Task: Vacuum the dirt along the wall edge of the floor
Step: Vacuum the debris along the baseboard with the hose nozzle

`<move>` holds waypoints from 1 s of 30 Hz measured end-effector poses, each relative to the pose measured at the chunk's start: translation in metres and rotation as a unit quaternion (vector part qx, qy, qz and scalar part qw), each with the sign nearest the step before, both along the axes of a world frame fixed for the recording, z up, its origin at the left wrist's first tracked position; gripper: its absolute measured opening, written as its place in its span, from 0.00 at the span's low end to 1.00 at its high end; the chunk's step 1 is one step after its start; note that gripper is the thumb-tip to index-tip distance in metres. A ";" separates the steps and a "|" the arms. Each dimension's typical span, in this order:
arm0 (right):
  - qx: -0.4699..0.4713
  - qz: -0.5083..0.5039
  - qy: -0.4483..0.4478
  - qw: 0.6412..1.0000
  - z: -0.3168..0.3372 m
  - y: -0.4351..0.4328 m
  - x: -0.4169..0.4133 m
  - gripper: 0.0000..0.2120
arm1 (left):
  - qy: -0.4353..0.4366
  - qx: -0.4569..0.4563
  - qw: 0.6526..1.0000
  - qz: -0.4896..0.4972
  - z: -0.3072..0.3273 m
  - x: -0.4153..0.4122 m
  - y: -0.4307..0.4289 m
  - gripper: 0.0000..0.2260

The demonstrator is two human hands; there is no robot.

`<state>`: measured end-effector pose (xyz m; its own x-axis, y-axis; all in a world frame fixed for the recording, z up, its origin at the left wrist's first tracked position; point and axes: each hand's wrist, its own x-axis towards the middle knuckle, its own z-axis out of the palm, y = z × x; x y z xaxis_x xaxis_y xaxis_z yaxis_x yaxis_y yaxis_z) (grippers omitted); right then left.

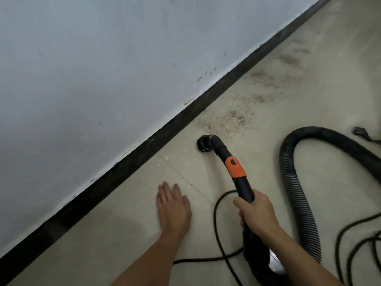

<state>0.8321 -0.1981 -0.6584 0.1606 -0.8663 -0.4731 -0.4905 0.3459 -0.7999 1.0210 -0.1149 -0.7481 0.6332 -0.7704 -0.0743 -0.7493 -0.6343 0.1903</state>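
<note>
My right hand [254, 211] grips the black vacuum wand [244, 186], which has an orange collar [235, 167]. Its round black nozzle [204, 143] rests on the beige tile floor, a short way out from the black skirting board [132, 159]. Brownish dirt [228, 119] lies scattered on the floor just beyond the nozzle and further along the wall edge [288, 58]. My left hand [173, 207] lies flat on the floor, palm down with fingers together, left of the wand and holding nothing.
A ribbed black hose [296, 186] loops across the floor at the right. Thin black cables [216, 230] trail under my arms and coil at the lower right [354, 250]. A small black attachment [360, 132] lies at the right edge. The white wall [82, 69] fills the left.
</note>
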 end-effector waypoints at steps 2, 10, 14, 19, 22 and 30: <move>-0.007 -0.028 0.015 0.999 0.001 0.011 -0.029 0.06 | -0.003 -0.010 1.000 0.007 -0.002 0.000 -0.008 0.22; -0.012 -0.071 0.011 0.997 -0.003 0.003 -0.042 0.07 | -0.002 -0.052 0.998 0.042 -0.010 -0.006 -0.018 0.22; 0.000 -0.070 -0.025 0.997 -0.005 -0.023 -0.001 0.06 | -0.002 -0.048 0.998 0.047 -0.011 -0.006 -0.018 0.23; 0.015 -0.045 -0.061 0.997 -0.007 -0.053 0.070 0.06 | -0.001 -0.039 0.998 0.054 -0.009 -0.007 -0.019 0.24; 0.032 -0.036 -0.075 0.996 -0.006 -0.063 0.098 0.06 | 0.002 -0.031 0.998 0.047 -0.010 -0.007 -0.019 0.23; 0.006 -0.027 -0.004 1.000 -0.002 -0.041 -0.014 0.07 | 0.009 -0.034 0.998 0.044 -0.009 -0.006 -0.018 0.23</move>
